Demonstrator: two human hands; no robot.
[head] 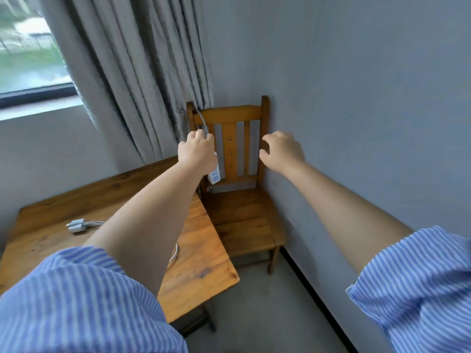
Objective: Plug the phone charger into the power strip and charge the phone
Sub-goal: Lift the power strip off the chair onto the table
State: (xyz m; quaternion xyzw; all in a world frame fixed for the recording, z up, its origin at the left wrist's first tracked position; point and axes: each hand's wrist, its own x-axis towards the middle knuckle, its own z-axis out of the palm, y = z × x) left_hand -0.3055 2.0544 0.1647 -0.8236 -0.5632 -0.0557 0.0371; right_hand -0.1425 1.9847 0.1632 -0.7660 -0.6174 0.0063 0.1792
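At far left, a window with a dark lower frame, blurred greenery behind the glass. Beside it, grey pleated curtains hanging down to the corner of the room. Below, a worn orange-brown wooden table, bearing near its left part a small white charger plug with a thin white cable trailing rightward under the left forearm; another loop of white cable showing at the forearm's right edge. No phone to be made out on the table. Left arm in a rolled blue-and-white striped sleeve, stretched forward. Left hand closed in a fist, fingers wrapped around the grey cord of a white rectangular power strip, lifted in front of the chair back, its lower end hanging below the hand, the cord arching up over the chair's top left post. Behind it, a plain wooden slat-backed chair standing in the corner against the pale blue-grey wall, seat bare. Right hand raised beside the chair's right post, holding nothing, fingers loosely curled and apart, turned toward the strip. At far right, the other striped sleeve, and a dark baseboard running along the grey floor.
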